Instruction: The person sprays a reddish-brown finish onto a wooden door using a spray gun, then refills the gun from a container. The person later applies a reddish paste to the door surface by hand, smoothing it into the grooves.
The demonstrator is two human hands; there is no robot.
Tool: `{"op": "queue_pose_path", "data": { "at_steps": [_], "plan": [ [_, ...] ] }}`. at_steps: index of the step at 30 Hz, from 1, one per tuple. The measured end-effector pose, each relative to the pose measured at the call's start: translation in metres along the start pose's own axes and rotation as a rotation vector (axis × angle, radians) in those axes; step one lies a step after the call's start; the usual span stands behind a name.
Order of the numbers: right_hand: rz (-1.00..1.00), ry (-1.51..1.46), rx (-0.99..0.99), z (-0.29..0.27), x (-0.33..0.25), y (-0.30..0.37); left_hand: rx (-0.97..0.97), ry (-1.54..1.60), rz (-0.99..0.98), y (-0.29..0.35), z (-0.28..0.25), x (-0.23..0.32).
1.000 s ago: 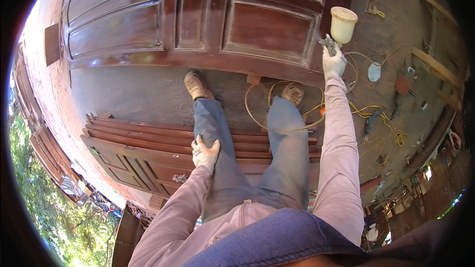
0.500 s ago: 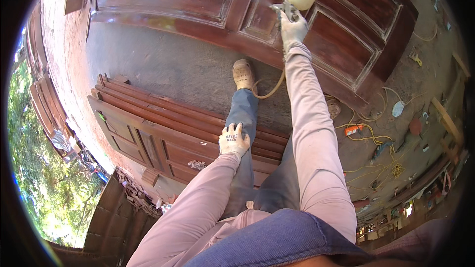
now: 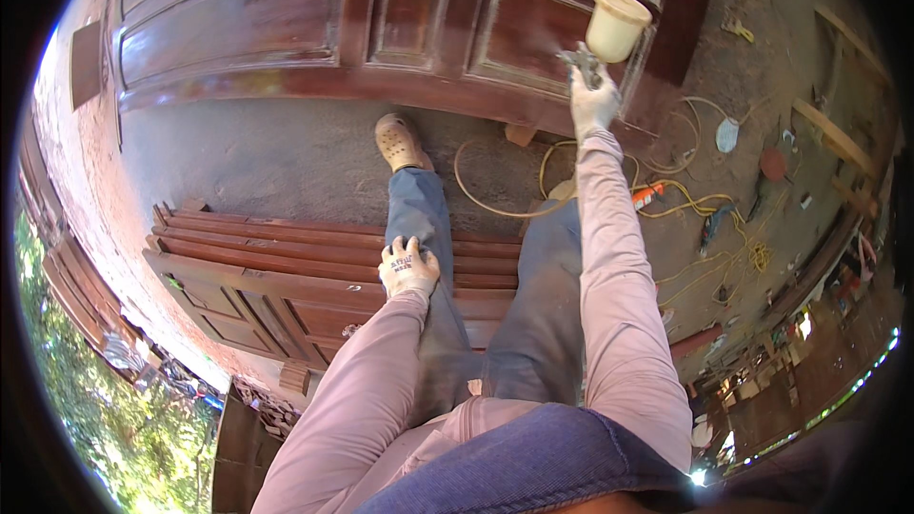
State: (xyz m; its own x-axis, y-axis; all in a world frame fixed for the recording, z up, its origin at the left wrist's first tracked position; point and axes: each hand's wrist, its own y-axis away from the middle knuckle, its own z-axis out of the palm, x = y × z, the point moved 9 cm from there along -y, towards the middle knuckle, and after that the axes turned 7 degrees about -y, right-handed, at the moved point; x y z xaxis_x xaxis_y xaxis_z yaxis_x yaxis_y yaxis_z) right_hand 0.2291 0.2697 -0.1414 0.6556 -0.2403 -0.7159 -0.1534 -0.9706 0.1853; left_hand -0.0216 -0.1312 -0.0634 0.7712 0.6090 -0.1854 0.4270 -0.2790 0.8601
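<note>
Head: right hand (image 3: 596,107) is gripping one-o'clock gravity-feed spray gun (image 3: 611,36), left hand (image 3: 410,271) resting spread on trousers (image 3: 419,205), looped hose (image 3: 514,215) possibly snagging clog (image 3: 398,141).

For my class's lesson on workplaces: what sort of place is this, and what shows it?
Probably a woodworking workshop or yard: a panelled wooden door, a spray gun in the gloved right hand, and stacked wooden pieces beside the legs.
</note>
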Motion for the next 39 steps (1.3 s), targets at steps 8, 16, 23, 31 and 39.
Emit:
{"op": "queue_pose_path", "data": {
  "at_steps": [8,16,23,31,39],
  "plan": [
    [0.045,0.408,0.172,-0.175,0.114,-0.044,0.024,-0.127,-0.049,0.008,0.02,0.021],
    [0.014,0.626,0.17,-0.192,0.124,-0.028,0.025,-0.128,-0.056,0.005,0.022,0.023],
    [-0.032,0.173,-0.041,-0.027,0.016,0.03,0.047,-0.07,-0.038,0.0,0.015,-0.001],
    [0.123,-0.24,-0.253,0.184,-0.097,0.081,-0.068,0.035,-0.021,-0.007,0.006,-0.026],
    [0.288,-0.58,-0.43,0.272,-0.124,0.117,-0.08,0.043,-0.019,-0.008,0.013,-0.031]
  ]
}}
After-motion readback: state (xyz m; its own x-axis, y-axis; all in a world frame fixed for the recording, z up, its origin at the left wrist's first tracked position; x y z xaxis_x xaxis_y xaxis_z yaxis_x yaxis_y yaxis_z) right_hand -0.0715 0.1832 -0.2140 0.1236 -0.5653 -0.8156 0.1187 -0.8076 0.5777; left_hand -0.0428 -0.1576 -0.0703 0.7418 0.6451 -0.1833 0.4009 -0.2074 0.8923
